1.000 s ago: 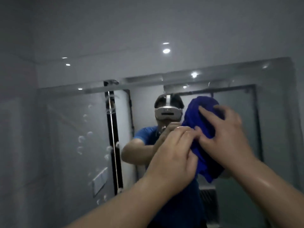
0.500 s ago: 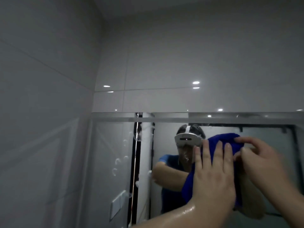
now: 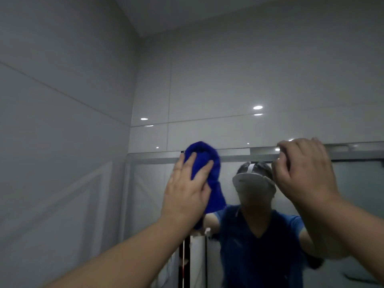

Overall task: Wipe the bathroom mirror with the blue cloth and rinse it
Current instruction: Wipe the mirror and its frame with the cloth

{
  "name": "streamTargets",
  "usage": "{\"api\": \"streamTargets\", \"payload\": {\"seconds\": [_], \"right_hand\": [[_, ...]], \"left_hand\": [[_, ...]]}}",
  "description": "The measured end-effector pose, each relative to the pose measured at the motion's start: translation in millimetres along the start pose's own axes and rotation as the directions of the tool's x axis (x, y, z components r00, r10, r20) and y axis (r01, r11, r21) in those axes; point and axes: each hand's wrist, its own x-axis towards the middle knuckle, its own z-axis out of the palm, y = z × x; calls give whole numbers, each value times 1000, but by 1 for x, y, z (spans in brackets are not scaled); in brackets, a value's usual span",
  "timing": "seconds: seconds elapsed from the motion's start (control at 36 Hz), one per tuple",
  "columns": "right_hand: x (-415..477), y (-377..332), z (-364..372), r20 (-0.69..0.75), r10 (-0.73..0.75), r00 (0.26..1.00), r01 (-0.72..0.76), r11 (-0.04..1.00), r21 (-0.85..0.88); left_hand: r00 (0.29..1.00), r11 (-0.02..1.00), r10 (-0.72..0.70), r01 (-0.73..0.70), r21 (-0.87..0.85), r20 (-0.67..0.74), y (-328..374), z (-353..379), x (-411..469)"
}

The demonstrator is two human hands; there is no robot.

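The blue cloth (image 3: 208, 163) is bunched against the top left part of the bathroom mirror (image 3: 353, 183), just under its upper edge. My left hand (image 3: 187, 188) presses it flat to the glass with straight, spread fingers. My right hand (image 3: 303, 171) is off the cloth, further right; its curled fingers hook over the mirror's top edge. The lower end of the cloth hangs down past my left palm. The mirror reflects a person in a blue shirt wearing a white headset.
Glossy white wall tiles (image 3: 228, 90) rise above the mirror, and a tiled side wall (image 3: 62, 142) closes in on the left, meeting the mirror's left edge. A dark vertical door frame (image 3: 184, 265) shows as a reflection in the lower mirror.
My left hand slid the cloth left and up to the mirror's top left. My right hand let go of the cloth and took hold of the mirror's top edge. The view tilted upward.
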Motion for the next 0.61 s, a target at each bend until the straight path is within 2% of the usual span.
{"api": "streamTargets", "payload": {"seconds": [0.11, 0.22, 0.31, 0.42, 0.44, 0.5, 0.56, 0.61], "right_hand": [[0, 2, -1, 9, -29, 1000, 29, 999, 13], [-1, 1, 1, 11, -57, 998, 57, 998, -12], [-2, 0, 2, 37, -55, 998, 57, 997, -47], [-2, 1, 1, 29, -47, 998, 48, 998, -45], [-2, 1, 2, 20, -50, 999, 51, 998, -39], [-2, 1, 3, 9, -55, 998, 55, 998, -28], [-1, 1, 2, 21, -53, 998, 54, 998, -21], [-1, 0, 1, 19, -58, 998, 58, 998, -3]], "left_hand": [[988, 987, -151, 153, 41, -43, -56, 4, -49], [926, 926, -376, 377, 15, -22, -92, -1, -87], [877, 879, -476, 473, -60, -63, -80, 4, -79], [773, 794, -608, 591, -142, -181, -31, 15, -43], [778, 799, -602, 588, -130, -180, -16, 17, -35], [857, 871, -491, 487, -70, -155, 16, 20, -27], [956, 963, -270, 269, -24, -114, 47, 25, -30], [998, 999, -49, 48, -23, -46, 74, 32, -45]]}}
